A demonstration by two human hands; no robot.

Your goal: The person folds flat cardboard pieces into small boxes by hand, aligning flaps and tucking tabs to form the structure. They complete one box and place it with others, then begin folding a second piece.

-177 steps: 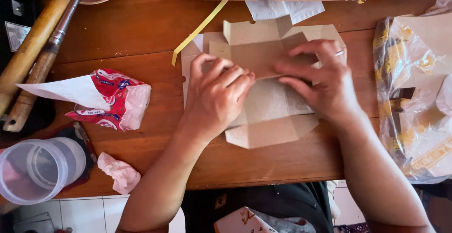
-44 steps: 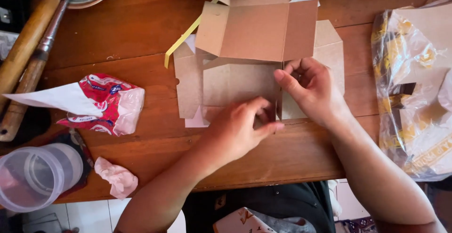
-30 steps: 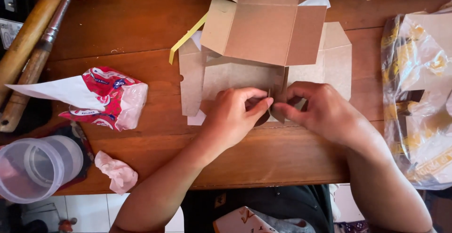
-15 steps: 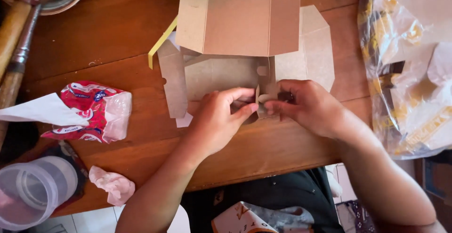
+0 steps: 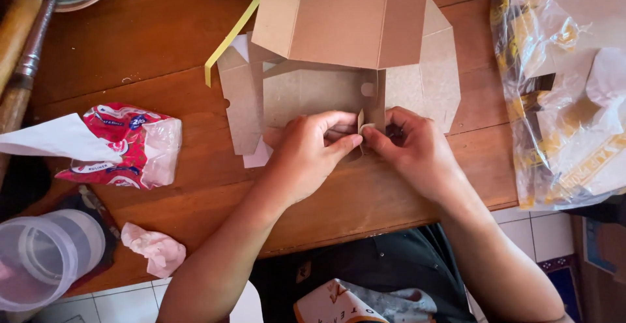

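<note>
- The box (image 5: pixel 339 68), flat brown cardboard half folded, lies straight ahead of both hands on the desk (image 5: pixel 130 42), its long axis running left to right, lid panel standing up at the far side.
- Its near edge sits right under the fingertips; a small tab (image 5: pixel 360 124) sticks up there, between the two hands.
- Left hand (image 5: pixel 306 156) and right hand (image 5: pixel 417 153) are equally close, meeting at the tab, thumbs and forefingers nearly touching.
- Left hand: fingers curled, thumb and forefinger pinched on the tab's left side, the other fingers resting on the box's floor panel.
- Right hand: pinched on the tab's right side, fingers tucked under against the front wall.
- Well off to the left of the left hand, a red wrapper (image 5: pixel 124 147) and a clear cup (image 5: pixel 45 258); right of the right hand, a plastic bag (image 5: pixel 561 101).
</note>
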